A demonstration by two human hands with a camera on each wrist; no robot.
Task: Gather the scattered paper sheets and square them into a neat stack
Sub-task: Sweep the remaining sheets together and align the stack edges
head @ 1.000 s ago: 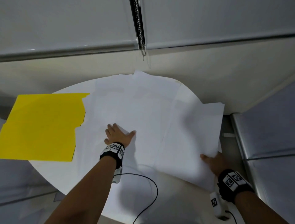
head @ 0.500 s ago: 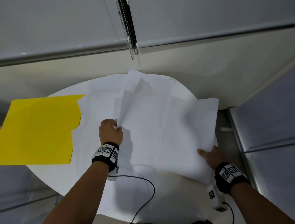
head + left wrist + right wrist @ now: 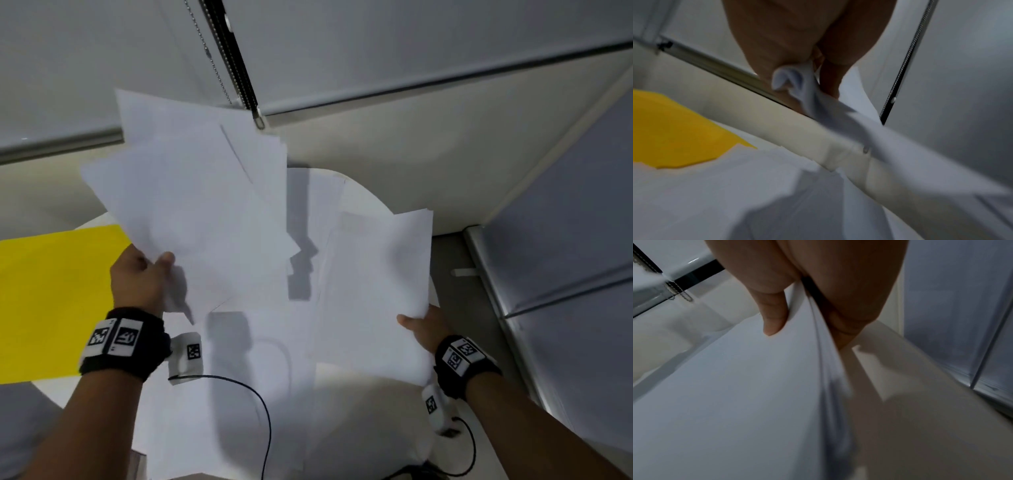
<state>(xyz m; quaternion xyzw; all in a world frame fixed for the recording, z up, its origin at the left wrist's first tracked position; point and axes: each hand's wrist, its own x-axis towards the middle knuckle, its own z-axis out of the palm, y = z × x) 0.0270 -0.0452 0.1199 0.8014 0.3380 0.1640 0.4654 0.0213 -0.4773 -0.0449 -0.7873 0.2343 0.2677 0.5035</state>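
My left hand (image 3: 150, 274) pinches the near corner of a fanned bundle of white sheets (image 3: 198, 202), lifted off the round white table (image 3: 359, 421) and tilted up toward the wall. In the left wrist view the crumpled corner of that bundle (image 3: 795, 84) sits between thumb and fingers. My right hand (image 3: 423, 327) grips the near right edge of a second batch of white sheets (image 3: 373, 284), thumb on top and fingers beneath, as the right wrist view shows on those sheets (image 3: 735, 394). More white sheets (image 3: 239, 394) lie on the table below.
A yellow sheet (image 3: 51, 301) lies at the table's left side, overhanging the edge. A black cable (image 3: 263, 411) loops over the near part of the table. A blind cord (image 3: 236, 68) hangs by the wall behind. Grey panels (image 3: 565, 274) stand at the right.
My left hand went from pressing flat on the sheets to pinching them, then lifted a fanned bundle up off the table. My right hand keeps its grip on the right-hand sheets.
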